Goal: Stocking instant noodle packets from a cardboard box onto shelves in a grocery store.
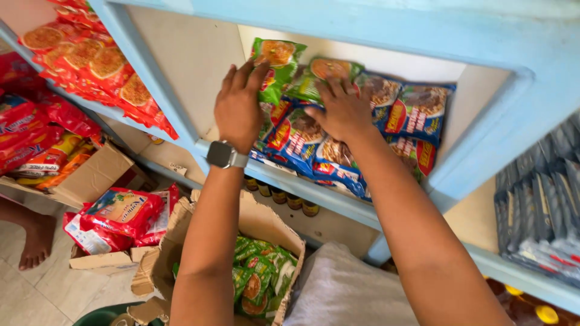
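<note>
My left hand (238, 105), with a watch on the wrist, grips an upright green noodle packet (277, 63) at the back of a light blue shelf (290, 178). My right hand (341, 108) rests on a second green noodle packet (320, 75) beside it, fingers pressing it onto the pile. Under both hands lie several blue noodle packets (417, 111), stacked flat in the same shelf compartment.
An open cardboard box (275, 232) of green packets stands on the floor below. Red packets (121, 214) fill another box at left and the left shelves (90, 66). Dark packets (544, 205) line the right shelf. Another person's bare foot (36, 241) is at far left.
</note>
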